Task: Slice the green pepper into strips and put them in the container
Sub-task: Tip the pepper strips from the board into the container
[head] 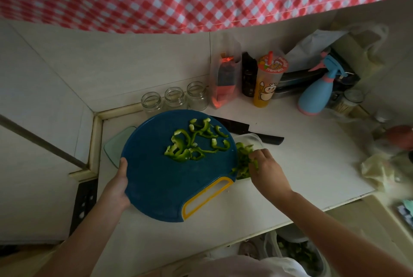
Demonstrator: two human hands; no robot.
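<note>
While the left hand (pixel 119 184) grips the near-left rim of the round blue cutting board (pixel 156 178), thumb on top, the board's right edge overlaps the clear plastic container (pixel 251 139) and hides much of it. Green pepper strips (pixel 192 142) lie scattered on the board's far half; more sit inside the container, where the right hand (pixel 266 165) has its fingers pinched on a few pieces. A black knife (pixel 243 130) lies just behind the container. Three empty glass jars (pixel 174 98), a drink cup (pixel 267 82) and a blue spray bottle (pixel 317 95) stand along the wall.
</note>
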